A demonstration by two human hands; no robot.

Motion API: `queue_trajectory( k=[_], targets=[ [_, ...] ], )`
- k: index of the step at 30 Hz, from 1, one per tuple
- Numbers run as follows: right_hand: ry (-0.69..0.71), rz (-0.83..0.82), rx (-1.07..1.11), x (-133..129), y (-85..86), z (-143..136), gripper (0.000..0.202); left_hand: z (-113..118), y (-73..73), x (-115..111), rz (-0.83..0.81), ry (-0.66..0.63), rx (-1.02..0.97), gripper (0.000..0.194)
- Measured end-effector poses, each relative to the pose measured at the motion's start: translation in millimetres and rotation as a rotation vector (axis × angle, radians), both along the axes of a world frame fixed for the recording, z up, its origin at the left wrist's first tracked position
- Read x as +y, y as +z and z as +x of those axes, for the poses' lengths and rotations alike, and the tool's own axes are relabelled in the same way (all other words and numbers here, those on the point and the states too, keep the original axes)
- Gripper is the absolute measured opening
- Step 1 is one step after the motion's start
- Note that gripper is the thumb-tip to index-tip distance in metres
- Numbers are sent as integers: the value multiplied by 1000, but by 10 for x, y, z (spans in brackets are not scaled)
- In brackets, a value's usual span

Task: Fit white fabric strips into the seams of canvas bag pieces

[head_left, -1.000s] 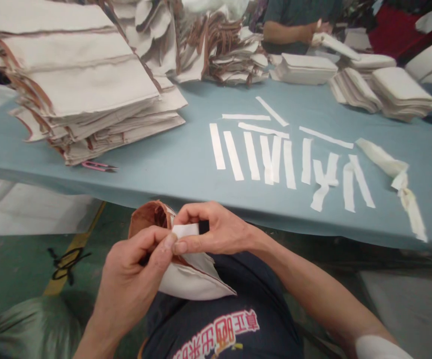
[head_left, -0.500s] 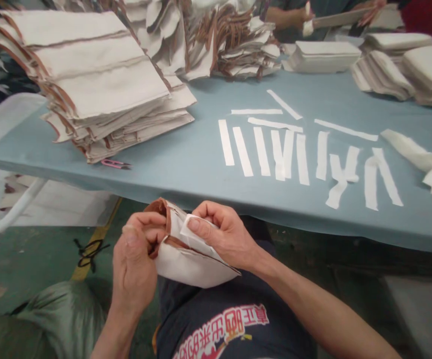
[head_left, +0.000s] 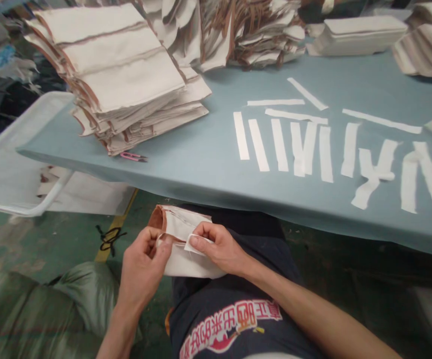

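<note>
A small off-white fabric pouch (head_left: 191, 268) with brown inner edges rests on my lap, below the table's front edge. My left hand (head_left: 146, 262) pinches the pouch's brown-lined rim between thumb and fingers at its left side. Between the thumb and curled fingers of my right hand (head_left: 216, 247) is a short white strip (head_left: 190, 245), laid against the pouch's upper seam. The rest of that strip is hidden under the fingers.
Several white strips (head_left: 279, 145) lie on the blue-covered table (head_left: 201, 169). Pink-handled thread snips (head_left: 133, 157) lie beside a tall stack of off-white fabric pieces (head_left: 126, 75). More fabric piles (head_left: 365, 35) stand at the back. A green sack (head_left: 81, 294) sits on the floor, left.
My left fingers have come out of the pouch's opening and now pinch its rim. The pouch lies flatter, with the white strip nearer its seam. The view has shifted left.
</note>
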State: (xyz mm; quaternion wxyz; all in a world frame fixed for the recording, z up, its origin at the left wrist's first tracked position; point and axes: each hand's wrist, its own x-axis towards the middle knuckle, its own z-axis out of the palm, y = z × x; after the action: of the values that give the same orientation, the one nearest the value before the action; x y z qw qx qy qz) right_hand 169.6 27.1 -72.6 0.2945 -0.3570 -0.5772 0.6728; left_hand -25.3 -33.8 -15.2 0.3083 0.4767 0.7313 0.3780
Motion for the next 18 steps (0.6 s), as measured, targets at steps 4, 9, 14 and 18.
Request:
queue_trajectory(
  k=[4,9,14,18],
  targets=[
    [46,81,-36,4,-81,-46,25,-81,-34,-108,-35,43,26,24],
    [102,139,-31,-11,-16,-32,21,-97,75,-114,-65,-21,-102,36],
    [29,513,-95,-127,278,171,23,-119,169,-19,-41,-111,-250,39],
    [-125,749,-141,-222,420,293,27,-76,237,111,-12,-188,-330,37]
  ],
)
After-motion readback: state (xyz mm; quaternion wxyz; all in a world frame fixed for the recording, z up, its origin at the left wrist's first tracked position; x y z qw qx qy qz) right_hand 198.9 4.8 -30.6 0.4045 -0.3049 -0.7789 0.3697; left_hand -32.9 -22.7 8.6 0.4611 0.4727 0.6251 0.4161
